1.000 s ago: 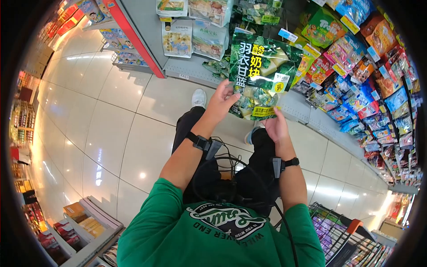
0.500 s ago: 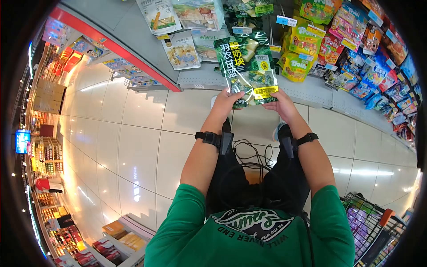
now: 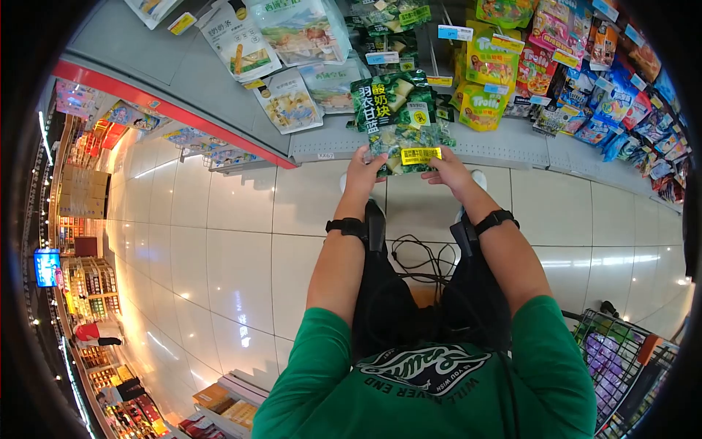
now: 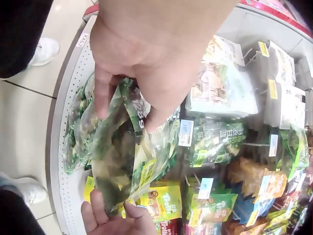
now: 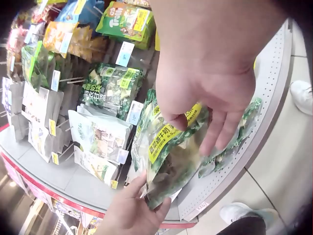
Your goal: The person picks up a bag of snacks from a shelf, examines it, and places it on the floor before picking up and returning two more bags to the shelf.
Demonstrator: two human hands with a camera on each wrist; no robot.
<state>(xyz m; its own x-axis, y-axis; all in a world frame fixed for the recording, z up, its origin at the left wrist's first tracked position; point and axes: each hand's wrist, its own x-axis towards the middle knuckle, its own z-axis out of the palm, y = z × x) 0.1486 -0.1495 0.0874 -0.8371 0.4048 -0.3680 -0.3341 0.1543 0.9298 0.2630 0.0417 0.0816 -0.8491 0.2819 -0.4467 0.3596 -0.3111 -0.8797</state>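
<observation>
A green snack pouch with yellow and white lettering is held upright by its lower corners in the head view. My left hand pinches its lower left corner, thumb on the front. At the lower right corner my right hand grips the pouch between thumb and fingers. In the left wrist view, the left hand spans the pouch edge, whose clear side shows pieces inside. The right wrist view has the right hand over the printed front.
Hanging pouches and white bags fill the grey shelf beyond the hands. Its red edge runs at the left. A wire cart stands at lower right, and black cables hang between the legs.
The view has turned and shifted, with the shelf now straighter ahead. The pouch has moved slightly left and lower against the shelf; both hands still hold it.
</observation>
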